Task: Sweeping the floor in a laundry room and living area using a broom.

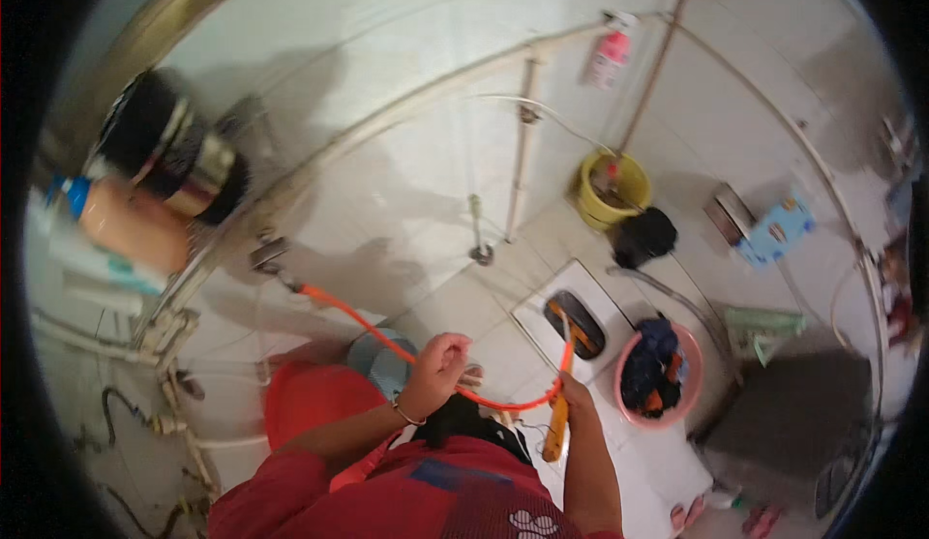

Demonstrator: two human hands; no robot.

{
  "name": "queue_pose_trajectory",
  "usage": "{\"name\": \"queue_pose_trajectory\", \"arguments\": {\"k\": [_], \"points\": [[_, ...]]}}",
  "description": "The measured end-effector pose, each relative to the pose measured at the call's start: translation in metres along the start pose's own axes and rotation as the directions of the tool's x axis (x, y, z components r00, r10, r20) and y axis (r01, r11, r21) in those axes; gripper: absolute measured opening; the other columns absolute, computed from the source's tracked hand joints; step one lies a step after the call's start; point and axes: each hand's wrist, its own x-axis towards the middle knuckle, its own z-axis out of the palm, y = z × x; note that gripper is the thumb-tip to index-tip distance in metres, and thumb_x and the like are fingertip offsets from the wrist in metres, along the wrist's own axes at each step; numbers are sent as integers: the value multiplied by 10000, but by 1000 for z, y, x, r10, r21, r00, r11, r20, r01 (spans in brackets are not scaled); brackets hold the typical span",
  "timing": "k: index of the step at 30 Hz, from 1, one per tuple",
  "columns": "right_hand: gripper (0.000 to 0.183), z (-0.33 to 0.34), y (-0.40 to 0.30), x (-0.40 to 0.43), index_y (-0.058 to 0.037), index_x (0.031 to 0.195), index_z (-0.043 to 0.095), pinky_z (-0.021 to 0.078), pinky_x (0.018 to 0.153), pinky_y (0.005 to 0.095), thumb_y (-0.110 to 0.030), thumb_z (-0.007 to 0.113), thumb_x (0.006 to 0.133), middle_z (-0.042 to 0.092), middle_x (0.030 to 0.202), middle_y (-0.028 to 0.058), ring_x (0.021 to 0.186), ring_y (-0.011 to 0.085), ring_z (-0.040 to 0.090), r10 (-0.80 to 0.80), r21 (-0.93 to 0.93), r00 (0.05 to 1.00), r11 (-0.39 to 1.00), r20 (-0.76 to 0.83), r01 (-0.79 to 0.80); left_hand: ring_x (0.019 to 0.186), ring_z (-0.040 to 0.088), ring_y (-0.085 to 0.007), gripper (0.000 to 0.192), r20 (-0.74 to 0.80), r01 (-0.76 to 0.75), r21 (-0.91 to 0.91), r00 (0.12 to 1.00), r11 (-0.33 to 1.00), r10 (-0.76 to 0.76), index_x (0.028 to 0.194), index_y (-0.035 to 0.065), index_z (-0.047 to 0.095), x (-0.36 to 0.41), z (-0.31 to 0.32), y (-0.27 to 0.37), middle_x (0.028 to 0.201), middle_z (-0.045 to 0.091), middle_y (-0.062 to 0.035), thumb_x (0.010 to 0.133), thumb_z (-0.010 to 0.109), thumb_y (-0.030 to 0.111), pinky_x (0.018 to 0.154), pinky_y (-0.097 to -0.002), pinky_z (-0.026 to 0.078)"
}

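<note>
My right hand [575,396] grips a yellow-orange handle [557,434], and the orange hose [504,406] passes up through or beside the same grip. The hose's free end points into the dark basin of a squat toilet [591,314], set in a white tiled step. An orange shape inside the basin looks like the far part of the handled tool, though blur hides its head. My left hand [441,370] is raised above the hose, fingers loosely bent, with nothing visible in it. From there the hose runs to a wall tap [270,254] at left.
A pink basin of clothes [698,383] stands right of the toilet. Beyond it are a yellow bucket [631,176] and a black bag [646,238]. A red plastic stool or tub [312,401] and a light-blue bucket [374,361] sit left. A dark box-like object [791,415] stands right.
</note>
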Motion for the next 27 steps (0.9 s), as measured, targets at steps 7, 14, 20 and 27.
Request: {"name": "queue_pose_trajectory", "arguments": {"k": [7,14,20,27], "points": [[286,-4,2,11,-37,721,444,384,342,285,-315,462,787,446,542,90,399,197,450,9,92,1000,996,0,-9,831,457,-282,274,-19,-287,912,685,293,729,929,18,492,5,-63,140,902,462,-140,661,489,-39,719,-353,371],[284,-4,5,7,-44,724,446,400,350,287,-319,462,794,458,543,83,401,193,458,-63,141,998,988,21,60,1003,372,-294,407,85,35,987,717,-159,692,1140,38,402,27,-94,170,1084,414,-147,753,448,157,896,-434,215],[284,5,-2,-8,-71,686,445,412,367,249,-330,454,801,464,571,61,463,173,491,-33,178,999,983,-26,37,901,432,-198,340,-4,51,997,815,-65,580,1102,50,448,20,-98,167,911,504,-77,774,445,141,866,-388,233],[292,7,-8,-17,-62,694,444,402,358,254,-332,448,803,469,540,63,415,170,466,-53,234,997,970,-47,63,842,475,-166,260,132,92,946,765,-310,631,1032,80,513,-9,-103,152,837,529,-37,789,429,116,816,-350,240]]}}
